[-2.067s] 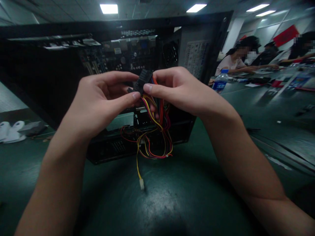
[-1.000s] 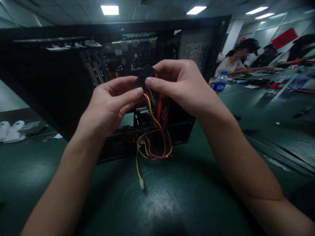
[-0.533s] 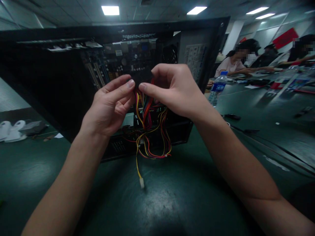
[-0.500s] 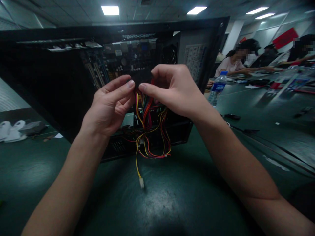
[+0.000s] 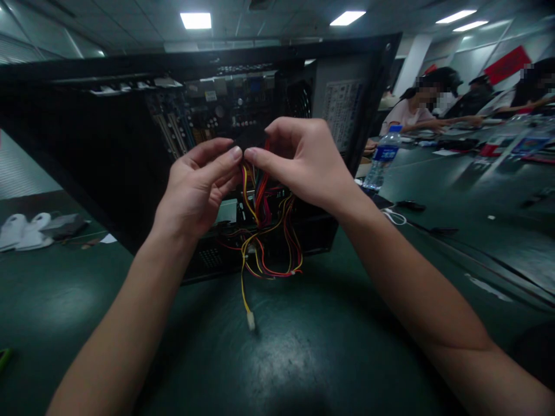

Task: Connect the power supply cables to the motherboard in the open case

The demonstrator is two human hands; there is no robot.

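An open black computer case point(image 5: 82, 156) stands on its edge on the green table, its inside facing me. Between my hands is a wide black cable connector point(image 5: 252, 138), with a bundle of coloured wires point(image 5: 260, 196) running down from it. My left hand point(image 5: 195, 185) pinches its left end between thumb and fingers. At the right end, my right hand point(image 5: 306, 162) grips it with thumb and curled fingers. Behind them the motherboard point(image 5: 217, 104) shows dimly. A white plug point(image 5: 251, 320) on yellow and black wires hangs over the table in front of the case.
A water bottle with a blue cap point(image 5: 381, 159) stands right of the case. Black cables point(image 5: 477, 254) and a white cord point(image 5: 394, 217) lie on the right. White objects point(image 5: 28, 231) sit at far left. Other people point(image 5: 411, 112) sit at the back right.
Both hands keep their hold on the connector; my left hand has shifted slightly right. The whole view has shifted a little, and the white plug hangs almost as before.
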